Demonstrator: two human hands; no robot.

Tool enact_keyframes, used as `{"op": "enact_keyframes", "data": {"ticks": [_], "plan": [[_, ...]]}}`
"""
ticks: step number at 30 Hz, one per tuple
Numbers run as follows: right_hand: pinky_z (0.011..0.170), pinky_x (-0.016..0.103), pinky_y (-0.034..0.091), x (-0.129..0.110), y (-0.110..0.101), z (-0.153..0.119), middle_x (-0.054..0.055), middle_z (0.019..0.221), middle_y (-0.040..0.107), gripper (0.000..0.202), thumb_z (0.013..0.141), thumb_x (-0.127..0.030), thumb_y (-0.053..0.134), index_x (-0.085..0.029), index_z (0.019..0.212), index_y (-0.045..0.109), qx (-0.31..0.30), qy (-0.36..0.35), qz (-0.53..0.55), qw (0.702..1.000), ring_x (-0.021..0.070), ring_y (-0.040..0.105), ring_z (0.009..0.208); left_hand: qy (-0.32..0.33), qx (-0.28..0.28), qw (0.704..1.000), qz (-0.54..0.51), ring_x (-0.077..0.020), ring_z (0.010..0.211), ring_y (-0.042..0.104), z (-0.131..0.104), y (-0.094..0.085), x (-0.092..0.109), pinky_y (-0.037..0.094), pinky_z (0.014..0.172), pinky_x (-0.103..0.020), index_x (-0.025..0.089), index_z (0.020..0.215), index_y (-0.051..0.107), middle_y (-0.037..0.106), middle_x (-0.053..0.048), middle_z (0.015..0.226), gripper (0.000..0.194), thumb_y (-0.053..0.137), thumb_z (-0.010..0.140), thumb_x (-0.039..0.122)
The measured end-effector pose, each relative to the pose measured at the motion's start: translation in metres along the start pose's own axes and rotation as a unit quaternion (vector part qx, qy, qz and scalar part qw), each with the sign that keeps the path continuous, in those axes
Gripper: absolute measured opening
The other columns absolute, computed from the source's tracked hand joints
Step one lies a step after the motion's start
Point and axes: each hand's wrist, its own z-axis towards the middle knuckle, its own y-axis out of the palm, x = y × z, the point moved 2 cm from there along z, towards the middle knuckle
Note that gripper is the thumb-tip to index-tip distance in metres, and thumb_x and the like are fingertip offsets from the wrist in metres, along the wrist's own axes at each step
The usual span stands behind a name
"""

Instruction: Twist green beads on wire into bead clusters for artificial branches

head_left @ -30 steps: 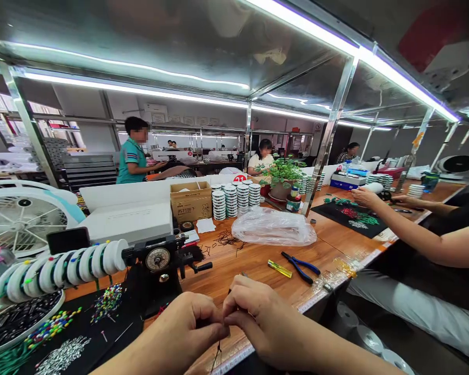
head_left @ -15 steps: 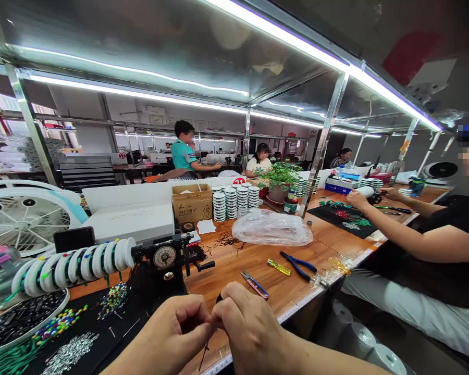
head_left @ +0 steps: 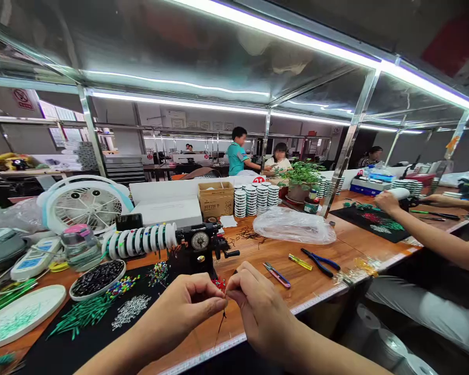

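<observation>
My left hand (head_left: pixel 180 310) is closed in a pinch, thumb against forefinger. My right hand (head_left: pixel 263 307) is closed too, its fingertips almost meeting the left ones. A thin dark strand (head_left: pixel 221 325) hangs below the point where the fingertips come together; its upper end is hidden by the fingers. Behind the hands stands a black hand-cranked winder (head_left: pixel 199 247) with a dial, carrying a row of white spools (head_left: pixel 140 240) wound with green and stuck with coloured pins. Small red pieces (head_left: pixel 220 284) show just behind my fingertips. Thread snips (head_left: pixel 276 275) lie to the right.
Blue-handled pliers (head_left: pixel 320 261) and a yellow tool (head_left: pixel 300 262) lie right of the snips. A plastic bag (head_left: pixel 295 226), stacked spools (head_left: pixel 251 201) and a carton (head_left: pixel 216 200) stand behind. Left are a dish of black parts (head_left: pixel 97 278) and metal bits (head_left: pixel 131 311). A co-worker's arm (head_left: pixel 426 234) is at right.
The view has swung left, bringing more of the left side into sight. My hands stay together, with the fingertips slightly more apart and the dark strand showing more clearly beneath them.
</observation>
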Motion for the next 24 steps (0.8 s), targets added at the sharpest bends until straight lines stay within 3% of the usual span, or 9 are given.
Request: {"op": "enact_keyframes", "data": {"ticks": [8,14,16,19,21,24], "plan": [[0.061,0.027,0.038,-0.009,0.013,-0.006,0.005,0.078,0.051,0.017,0.076,-0.002,0.041,-0.018,0.079,0.046,0.008,0.002,-0.019,1.000,0.0165,0.048,0.071,0.038,-0.033,0.998,-0.049,-0.0140,0.067,0.041,-0.009,0.012,-0.016,0.033,0.064,-0.025,0.016,0.062,0.052,0.049,0.002,0.065,0.026,0.062,0.074,0.038],[0.059,0.027,0.035,-0.004,0.017,-0.010,0.005,0.075,0.049,0.015,0.073,-0.003,0.042,-0.017,0.077,0.047,0.051,-0.027,-0.049,0.997,0.0171,0.046,0.069,0.039,-0.064,0.997,0.014,-0.0129,0.064,0.038,-0.008,0.011,-0.014,0.031,0.060,-0.024,0.017,0.057,0.049,0.047,0.003,0.063,0.019,0.058,0.072,0.025],[0.061,0.027,0.036,-0.003,0.013,-0.010,0.005,0.076,0.051,0.013,0.080,-0.008,0.040,-0.017,0.078,0.049,0.053,0.005,-0.003,0.999,0.0167,0.047,0.070,0.031,-0.055,0.997,0.034,-0.0126,0.063,0.038,-0.007,0.009,-0.011,0.031,0.059,-0.024,0.017,0.057,0.050,0.047,0.003,0.063,0.018,0.057,0.071,0.025],[0.064,0.026,0.040,0.000,0.006,-0.010,0.005,0.077,0.056,0.015,0.087,-0.022,0.043,-0.015,0.082,0.056,0.035,0.116,0.137,0.983,0.0152,0.050,0.070,0.012,-0.034,0.998,0.051,-0.0126,0.062,0.039,-0.007,0.005,-0.007,0.031,0.059,-0.024,0.017,0.060,0.052,0.048,0.003,0.063,0.017,0.057,0.071,0.028],[0.063,0.025,0.041,0.003,0.006,-0.011,0.004,0.073,0.060,0.018,0.085,-0.028,0.052,-0.014,0.082,0.062,-0.014,0.187,0.219,0.958,0.0147,0.052,0.068,0.001,-0.022,0.997,0.071,-0.0127,0.062,0.040,-0.006,0.006,-0.006,0.032,0.058,-0.024,0.017,0.062,0.053,0.048,0.003,0.063,0.017,0.057,0.072,0.030],[0.065,0.025,0.043,0.005,0.009,-0.013,0.005,0.075,0.066,0.016,0.078,-0.025,0.060,-0.014,0.083,0.069,-0.065,0.231,0.278,0.930,0.0163,0.057,0.071,0.011,-0.003,0.990,0.141,-0.0137,0.063,0.043,-0.005,0.010,-0.005,0.033,0.058,-0.024,0.017,0.060,0.052,0.051,0.002,0.064,0.019,0.055,0.073,0.030]]}}
